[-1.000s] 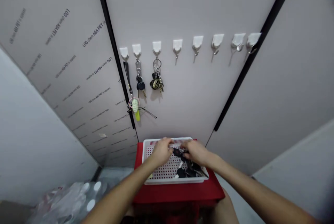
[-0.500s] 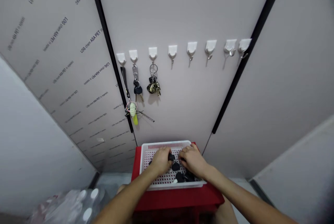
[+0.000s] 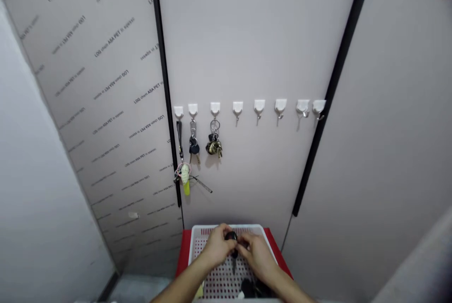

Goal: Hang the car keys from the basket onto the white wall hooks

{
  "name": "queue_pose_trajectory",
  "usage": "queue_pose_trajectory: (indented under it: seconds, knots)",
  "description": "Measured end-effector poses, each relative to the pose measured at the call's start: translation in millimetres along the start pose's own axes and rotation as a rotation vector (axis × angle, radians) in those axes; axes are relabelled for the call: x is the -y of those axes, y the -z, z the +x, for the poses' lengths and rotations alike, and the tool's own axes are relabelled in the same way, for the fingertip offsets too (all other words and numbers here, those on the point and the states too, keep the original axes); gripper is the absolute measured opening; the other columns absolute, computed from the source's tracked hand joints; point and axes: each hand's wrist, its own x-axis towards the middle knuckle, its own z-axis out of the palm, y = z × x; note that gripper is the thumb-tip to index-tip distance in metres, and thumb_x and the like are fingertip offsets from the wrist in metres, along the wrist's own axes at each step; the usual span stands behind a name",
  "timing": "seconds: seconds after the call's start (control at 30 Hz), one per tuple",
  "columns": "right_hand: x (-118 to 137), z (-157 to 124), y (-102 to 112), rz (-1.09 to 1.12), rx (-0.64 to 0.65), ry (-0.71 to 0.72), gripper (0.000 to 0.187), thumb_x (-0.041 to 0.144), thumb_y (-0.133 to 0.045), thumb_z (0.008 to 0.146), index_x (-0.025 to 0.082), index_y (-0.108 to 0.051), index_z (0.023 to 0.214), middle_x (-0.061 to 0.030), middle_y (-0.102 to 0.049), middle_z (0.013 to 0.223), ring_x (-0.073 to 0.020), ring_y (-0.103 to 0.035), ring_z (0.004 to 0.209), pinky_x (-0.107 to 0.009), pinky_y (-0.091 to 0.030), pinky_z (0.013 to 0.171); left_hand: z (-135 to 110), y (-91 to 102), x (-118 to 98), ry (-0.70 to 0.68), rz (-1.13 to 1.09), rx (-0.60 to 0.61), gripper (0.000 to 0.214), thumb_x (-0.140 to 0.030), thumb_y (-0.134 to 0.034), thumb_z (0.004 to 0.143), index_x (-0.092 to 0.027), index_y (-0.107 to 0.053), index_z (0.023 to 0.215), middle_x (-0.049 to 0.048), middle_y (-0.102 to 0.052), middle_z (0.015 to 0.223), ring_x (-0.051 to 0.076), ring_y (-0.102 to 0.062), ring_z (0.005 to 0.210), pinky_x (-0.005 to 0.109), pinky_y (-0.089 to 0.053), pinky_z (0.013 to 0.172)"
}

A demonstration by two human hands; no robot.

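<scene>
Above the basket, my left hand [image 3: 217, 245] is closed on some keys [image 3: 231, 236] with black heads, one metal blade pointing down. My right hand [image 3: 258, 255] meets it from the other side, thumb and fingers pinched at the same keys; the exact grip is partly hidden by the fingers. Under both hands is a white perforated plastic basket [image 3: 191, 246]. More black items [image 3: 247, 288], probably keys, lie in its lower right, partly covered by my right forearm.
The basket rests on a red stool [image 3: 181, 258] against a pale panel. A row of white hooks [image 3: 238, 107] runs across it. Three hold key bunches: one with a strap and green charm [image 3: 185, 173], one black-headed [image 3: 194, 147], one with bronze charms [image 3: 213, 147]. Black strips [image 3: 165, 77] flank the panel.
My hands have come together and lifted the keys, which now show between them. The view has tilted up, so the hooks and basket appear lower.
</scene>
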Motion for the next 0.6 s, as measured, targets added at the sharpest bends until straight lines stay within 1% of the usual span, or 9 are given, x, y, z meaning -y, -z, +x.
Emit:
queue_pose_trajectory:
  seconds: [0.07,0.13,0.2,0.27,0.33,0.4,0.5,0.6]
  knots:
    - [4.4,3.9,6.8,0.08,-0.066,0.016,0.018,0.021,-0.037,0.067,0.016,-0.054,0.063,-0.0012,-0.057,0.062,-0.0112,-0.049,0.058,-0.02,-0.033,0.055,1.2,1.7,-8.9,0.044,-0.154,0.02,0.021,-0.006,-0.041,0.054,-0.013,-0.04,0.073,-0.0056,-0.043,0.052,0.005,-0.04,0.042,0.018,-0.032,0.043]
    - [10.4,9.0,18.6,0.095,-0.139,0.057,0.02,0.021,-0.035,0.068,0.016,-0.054,0.061,-0.0014,-0.056,0.061,-0.0113,-0.048,0.058,-0.021,-0.033,0.056,1.9,6.2,-20.2,0.045,-0.216,0.04,0.021,-0.007,-0.041,0.055,-0.013,-0.039,0.075,-0.0063,-0.043,0.05,0.005,-0.04,0.039,0.019,-0.033,0.042]
    - [18.1,16.1,35.6,0.096,-0.182,0.075,0.021,0.022,-0.035,0.068,0.015,-0.053,0.06,-0.0017,-0.055,0.059,-0.0115,-0.047,0.057,-0.021,-0.033,0.055,2.6,13.0,-34.4,-0.03,-0.189,0.045,0.021,-0.008,-0.043,0.055,-0.013,-0.042,0.076,-0.0045,-0.047,0.053,0.006,-0.043,0.044,0.02,-0.036,0.046]
    - [28.6,25.8,57.4,0.136,-0.192,0.072,0.02,0.024,-0.036,0.067,0.014,-0.052,0.059,-0.0011,-0.053,0.056,-0.011,-0.046,0.054,-0.021,-0.033,0.052,3.4,20.6,-52.8,-0.182,-0.108,0.011,0.021,-0.008,-0.047,0.054,-0.012,-0.046,0.075,-0.0008,-0.052,0.063,0.009,-0.048,0.058,0.022,-0.039,0.057]
    - [42.6,38.1,82.5,0.214,-0.201,0.07,0.02,0.026,-0.038,0.066,0.014,-0.05,0.056,0.0006,-0.049,0.05,-0.0097,-0.044,0.049,-0.02,-0.033,0.048,4.1,27.1,-76.4,-0.359,-0.013,-0.063,0.02,-0.009,-0.048,0.055,-0.013,-0.049,0.075,0.0019,-0.055,0.074,0.011,-0.049,0.071,0.023,-0.038,0.068]
    - [59.8,52.8,109.2,0.301,-0.247,0.095,0.019,0.028,-0.04,0.065,0.014,-0.048,0.055,0.0021,-0.047,0.047,-0.0084,-0.043,0.046,-0.019,-0.034,0.047,4.9,31.6,-104.9,-0.502,0.051,-0.139,0.021,-0.011,-0.046,0.059,-0.015,-0.05,0.08,0.0028,-0.055,0.081,0.011,-0.048,0.076,0.024,-0.037,0.073]
    - [87.1,77.1,147.5,0.422,-0.375,0.134,0.017,0.028,-0.043,0.063,0.014,-0.048,0.055,0.003,-0.047,0.045,-0.0073,-0.043,0.044,-0.019,-0.036,0.047,6.9,36.2,-151.1,-0.657,0.093,-0.291,0.027,-0.012,-0.043,0.062,-0.016,-0.046,0.088,0.0034,-0.053,0.087,0.011,-0.048,0.079,0.025,-0.037,0.074]
    - [109.5,101.1,177.1,0.573,-0.499,0.171,0.014,0.028,-0.046,0.061,0.014,-0.048,0.057,0.0034,-0.048,0.046,-0.0064,-0.044,0.042,-0.019,-0.038,0.046,11.2,41.7,-191.3,-0.772,0.161,-0.461,0.032,-0.014,-0.043,0.063,-0.017,-0.043,0.095,0.0043,-0.05,0.094,0.012,-0.046,0.085,0.027,-0.036,0.077]
